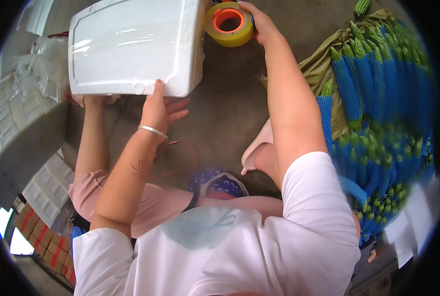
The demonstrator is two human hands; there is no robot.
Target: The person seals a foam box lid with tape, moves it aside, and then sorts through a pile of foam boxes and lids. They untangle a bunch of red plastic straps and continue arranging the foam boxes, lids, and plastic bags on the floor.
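A white foam box (pixel 131 49) with its lid on takes up the upper left, and clear shiny tape lies across the lid. My left hand (pixel 161 108) is at the box's near edge, its thumb touching the lid and its other fingers spread out below the rim. Beside the box's right side, my right hand (pixel 260 23) grips a roll of yellowish clear packing tape (pixel 211 25) with an orange core. The fingers on the far side of the roll are partly hidden.
Bitter melons (pixel 351 93) in blue net sleeves are piled on the right over a brown sheet (pixel 339 111). Clear plastic bags (pixel 42 69) and white foam boxes (pixel 47 192) stand left, near brown cartons (pixel 42 237). My pink-shod foot (pixel 260 148) is below my right arm.
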